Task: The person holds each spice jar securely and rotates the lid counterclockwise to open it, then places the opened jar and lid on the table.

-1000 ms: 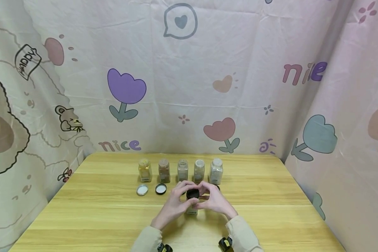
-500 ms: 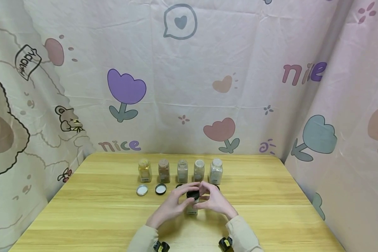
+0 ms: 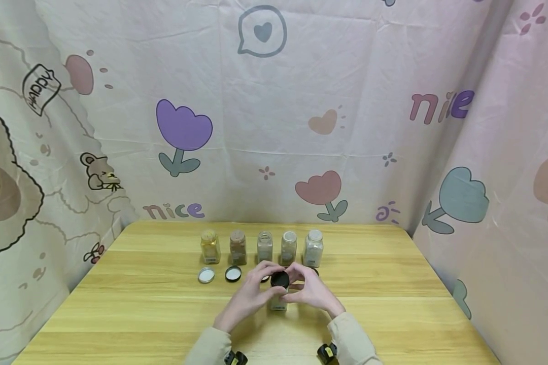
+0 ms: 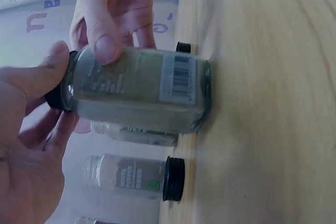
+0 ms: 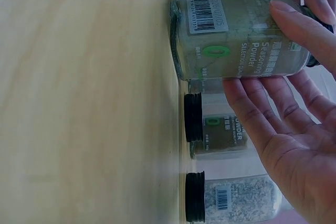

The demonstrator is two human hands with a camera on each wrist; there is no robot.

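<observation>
A square glass jar of greenish-grey seasoning powder [image 5: 247, 40] stands upright near the middle of the table. Its black lid [image 3: 280, 280] sits on the mouth. My left hand [image 3: 253, 291] grips that lid, with the thumb at the near side and the fingers round the far side. Lower down, my right hand [image 3: 314, 290] holds the glass body, its thumb pressed to one face and its fingers behind. In the left wrist view, the barcode label [image 4: 177, 80] shows near the base of the jar.
Behind the hands runs a row of lidless jars: a yellow one [image 3: 210, 247], a brown one [image 3: 238, 248], two greyish ones and a white one [image 3: 313, 248]. Lids lie before them, including a left one [image 3: 206, 275] and its neighbour [image 3: 233, 274]. A printed cloth [image 3: 255, 152] hangs behind.
My left hand's fingers and wrist shift a little about the lid, lowering and then rising again. The right hand and the jar keep their place.
</observation>
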